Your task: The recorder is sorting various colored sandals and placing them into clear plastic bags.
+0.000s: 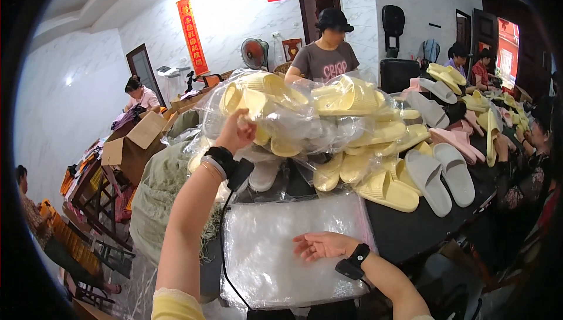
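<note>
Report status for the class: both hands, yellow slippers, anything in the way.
Left hand at clear-bagged pale yellow ribbed slippers, grip unclear. Right hand open over flat clear plastic sheets. Thin black cable along sheets' left edge.

room brightly lit, far wall [234,29] washed pale, light admitted by far-right doorway [508,53], glare scattered across near plastic [264,270], near right left dim, edges bowed and blackened

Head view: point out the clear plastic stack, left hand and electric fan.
Clear plastic stack [275,255]: head view, on its upper surface.
Left hand [237,133]: head view, middle of the hand.
Electric fan [254,53]: head view, on its round front.
</note>
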### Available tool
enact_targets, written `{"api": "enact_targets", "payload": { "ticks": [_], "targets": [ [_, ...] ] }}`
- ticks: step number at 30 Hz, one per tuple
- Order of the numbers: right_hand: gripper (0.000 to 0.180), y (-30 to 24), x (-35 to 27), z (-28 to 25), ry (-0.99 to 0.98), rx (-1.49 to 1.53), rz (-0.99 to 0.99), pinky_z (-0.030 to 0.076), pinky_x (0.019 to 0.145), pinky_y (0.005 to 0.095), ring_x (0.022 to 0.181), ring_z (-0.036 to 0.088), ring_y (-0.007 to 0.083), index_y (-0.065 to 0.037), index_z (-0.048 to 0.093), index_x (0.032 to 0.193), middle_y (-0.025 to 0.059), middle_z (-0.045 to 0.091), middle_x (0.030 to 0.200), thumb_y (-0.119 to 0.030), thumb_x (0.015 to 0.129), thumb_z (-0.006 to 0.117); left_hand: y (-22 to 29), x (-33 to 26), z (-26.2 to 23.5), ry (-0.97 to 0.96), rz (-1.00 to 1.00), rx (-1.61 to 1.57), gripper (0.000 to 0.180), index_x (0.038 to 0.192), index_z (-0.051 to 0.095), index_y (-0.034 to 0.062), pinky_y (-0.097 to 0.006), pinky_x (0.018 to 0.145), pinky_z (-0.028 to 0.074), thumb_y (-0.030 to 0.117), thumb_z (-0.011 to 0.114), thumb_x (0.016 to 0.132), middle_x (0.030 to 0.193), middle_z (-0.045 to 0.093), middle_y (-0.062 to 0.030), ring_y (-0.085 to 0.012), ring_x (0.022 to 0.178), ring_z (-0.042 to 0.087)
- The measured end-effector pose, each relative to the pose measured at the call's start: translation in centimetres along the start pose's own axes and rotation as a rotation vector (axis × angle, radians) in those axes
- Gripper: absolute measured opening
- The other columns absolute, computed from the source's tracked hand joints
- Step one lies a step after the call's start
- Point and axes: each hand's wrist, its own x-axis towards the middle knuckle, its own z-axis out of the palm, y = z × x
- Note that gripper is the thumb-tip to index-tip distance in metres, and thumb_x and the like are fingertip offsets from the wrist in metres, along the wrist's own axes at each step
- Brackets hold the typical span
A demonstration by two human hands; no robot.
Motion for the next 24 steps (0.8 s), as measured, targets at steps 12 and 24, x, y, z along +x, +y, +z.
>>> {"api": "enact_targets", "payload": {
  "ticks": [12, 24],
  "targets": [
    [0.042, -0.4, 0.1, -0.2, 0.03, 0.059, 0.005, 0.049, 0.09, 0.0353, 0.1, 0.058, 0.0179, -0.005, 0.041, 0.131, 0.0131, 0.054, 0.12, -0.03, 0.098, 0.045, -2.1, -15.8, 5.9, -0.252, 0.323, -0.155, 0.031, 0.099, 0.053, -0.0013, -0.031, 0.077, 0.053, 0.025, 0.062, 0.084, 0.09, 0.059, -0.0089, -0.0201, 0.083, 0.062],
    [0.051, 0.7, -2.3, -0.1, 0.199, 0.154, -0.374, 0.046, 0.094, 0.0412, 0.114, 0.053, 0.028, -0.005, 0.038, 0.136, 0.0166, 0.046, 0.133, -0.033, 0.093, 0.048, -15.3, -28.1, -3.0, -0.045, -0.204, -0.071, 0.029, 0.118, 0.05, 0.0065, -0.03, 0.085, 0.047, 0.022, 0.053, 0.094, 0.113, 0.059, -0.0027, -0.0125, 0.099, 0.056]
  ]
}}
